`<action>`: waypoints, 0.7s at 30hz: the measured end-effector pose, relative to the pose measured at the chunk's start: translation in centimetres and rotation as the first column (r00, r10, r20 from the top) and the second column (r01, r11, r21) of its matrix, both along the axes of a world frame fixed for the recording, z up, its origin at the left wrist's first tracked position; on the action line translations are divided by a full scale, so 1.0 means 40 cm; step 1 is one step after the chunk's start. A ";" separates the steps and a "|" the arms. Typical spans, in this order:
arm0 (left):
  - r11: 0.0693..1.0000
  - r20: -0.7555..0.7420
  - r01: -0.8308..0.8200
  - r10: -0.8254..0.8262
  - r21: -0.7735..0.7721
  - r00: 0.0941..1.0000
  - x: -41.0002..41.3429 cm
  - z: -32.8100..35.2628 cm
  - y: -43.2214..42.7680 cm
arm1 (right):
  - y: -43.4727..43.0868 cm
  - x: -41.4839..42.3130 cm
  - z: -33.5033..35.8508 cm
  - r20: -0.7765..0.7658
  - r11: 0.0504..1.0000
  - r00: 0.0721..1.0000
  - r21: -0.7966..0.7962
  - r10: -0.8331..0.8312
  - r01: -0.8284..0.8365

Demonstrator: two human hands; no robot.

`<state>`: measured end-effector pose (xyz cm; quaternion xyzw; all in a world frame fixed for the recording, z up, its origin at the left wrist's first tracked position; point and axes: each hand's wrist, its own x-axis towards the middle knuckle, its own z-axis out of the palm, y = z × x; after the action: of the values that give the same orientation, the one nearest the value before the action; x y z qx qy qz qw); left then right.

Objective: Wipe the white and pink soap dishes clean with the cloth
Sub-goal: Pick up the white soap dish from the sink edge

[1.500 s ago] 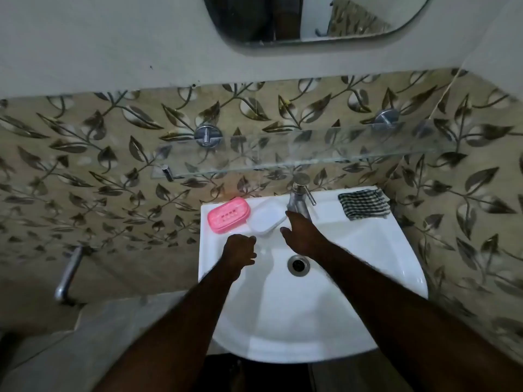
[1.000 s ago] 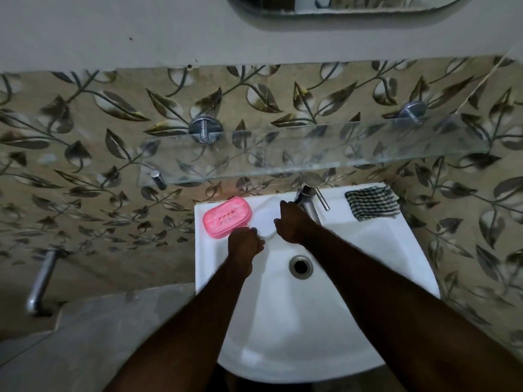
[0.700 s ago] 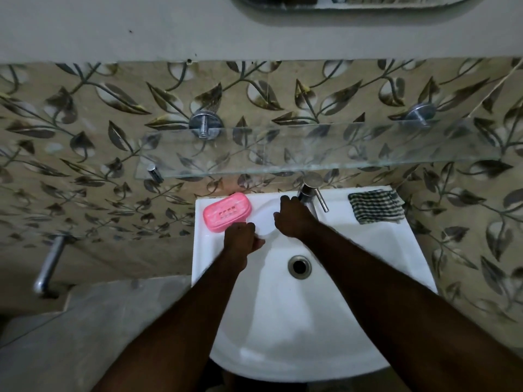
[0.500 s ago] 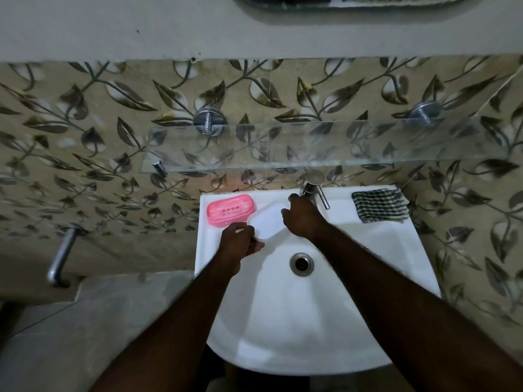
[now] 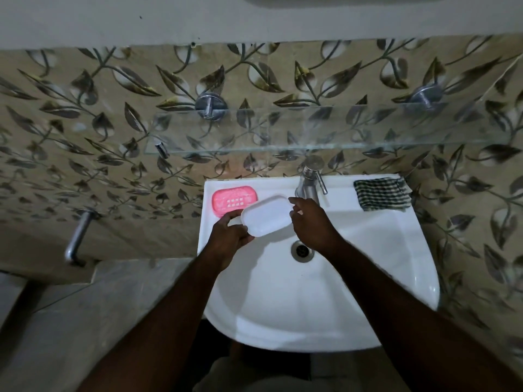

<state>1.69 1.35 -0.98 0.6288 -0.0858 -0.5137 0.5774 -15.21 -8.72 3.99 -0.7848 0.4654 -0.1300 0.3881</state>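
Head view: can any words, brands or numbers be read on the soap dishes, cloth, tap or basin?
None: no readable text, label or number shows anywhere.
The white soap dish is plain.
The pink soap dish shows only a grid of slots.
The checked cloth and the tap bear no readable mark.

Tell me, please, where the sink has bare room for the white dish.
Bare: the ledge between tap and checked cloth, and the basin around the drain. Crowded: the left corner, where the pink soap dish lies and left hand and right hand hold the white soap dish.
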 end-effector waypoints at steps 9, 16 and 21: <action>0.997 0.043 -0.062 0.060 0.053 0.997 -0.023 0.011 -0.027 | 0.032 -0.029 -0.002 0.039 0.976 0.997 0.211 -0.062 0.052; 0.997 0.216 0.039 -0.025 -0.061 0.976 0.015 0.037 -0.007 | 0.028 -0.025 0.005 0.073 0.925 0.995 0.379 -0.070 0.037; 0.985 0.286 0.170 -0.152 -0.040 0.946 -0.004 0.047 0.016 | 0.026 -0.051 -0.008 0.114 0.912 0.988 0.406 -0.102 0.048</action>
<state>1.52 2.00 0.92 0.6676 -0.2348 -0.4614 0.5351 -17.25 -7.67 3.66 -0.6593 0.4852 -0.0981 0.5659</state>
